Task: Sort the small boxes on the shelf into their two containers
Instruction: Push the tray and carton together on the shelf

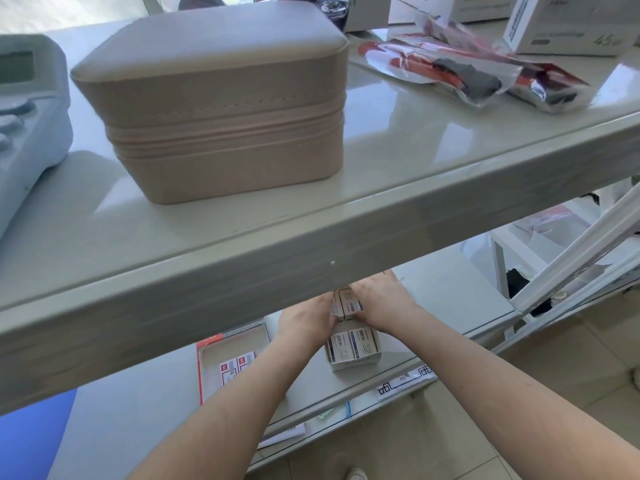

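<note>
Head view: both hands (346,306) clamp blue-print boxes (350,305) btwn them.

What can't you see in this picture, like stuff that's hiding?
- Fingertips of both hands, left and right: the upper shelf's edge hides them in the head view.
- Back of the white tray: the hands and shelf edge cover it, so its box count is unknown.
- Red-edged tray: the left forearm crosses it.
- Print on the small boxes: too small to read.
</note>
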A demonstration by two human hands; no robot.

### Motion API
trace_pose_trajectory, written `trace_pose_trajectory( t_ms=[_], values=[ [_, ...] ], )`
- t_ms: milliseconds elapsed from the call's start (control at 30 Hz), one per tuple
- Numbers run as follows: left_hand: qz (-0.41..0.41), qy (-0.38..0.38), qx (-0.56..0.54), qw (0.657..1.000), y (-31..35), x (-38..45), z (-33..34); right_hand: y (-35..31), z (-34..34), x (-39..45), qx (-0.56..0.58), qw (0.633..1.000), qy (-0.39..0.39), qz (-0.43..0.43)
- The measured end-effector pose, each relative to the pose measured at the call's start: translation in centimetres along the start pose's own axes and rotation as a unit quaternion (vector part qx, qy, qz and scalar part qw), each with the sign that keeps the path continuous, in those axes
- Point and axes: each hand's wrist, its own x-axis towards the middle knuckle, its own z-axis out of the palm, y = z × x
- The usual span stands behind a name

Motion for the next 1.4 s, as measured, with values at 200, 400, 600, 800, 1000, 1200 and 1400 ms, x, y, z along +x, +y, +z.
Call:
trace_pose_trajectory(
  t_ms=[200, 400, 600, 800, 1000, 1200, 1400],
  values=[
    [-0.031, 0.001, -0.073, 0.997, 0.2, -1.5, -0.9, 0.4, 0.4, -1.3, 0.083, 0.995, 0.028, 0.042],
    [-0.14, 0.127, -0.2, 0.961, -5.6, -8.5, -3.0, 1.8, 1.2, -5.5, 0.232, 0.949, 0.137, 0.164],
    [-0.228, 0.1, -0.197, 0.948, -11.7, -16.9, -1.8, 0.6, 2.1, -6.7, 0.291, 0.933, 0.037, 0.209],
    [-0.242, 0.07, -0.219, 0.943, -12.0, -18.8, 0.4, -0.5, 1.5, -6.5, 0.313, 0.932, 0.031, 0.18],
    [-0.222, 0.116, -0.246, 0.937, -11.5, -18.8, 0.1, -1.2, 1.7, -6.1, 0.306, 0.938, 0.033, 0.16],
    [-0.181, 0.117, -0.246, 0.945, -10.1, -18.3, 0.1, -4.3, 1.8, -4.9, 0.309, 0.945, 0.026, 0.104],
    [-0.161, 0.121, -0.231, 0.952, -9.9, -18.5, 0.0, -5.2, 1.8, -5.0, 0.325, 0.943, 0.006, 0.068]
  ],
)
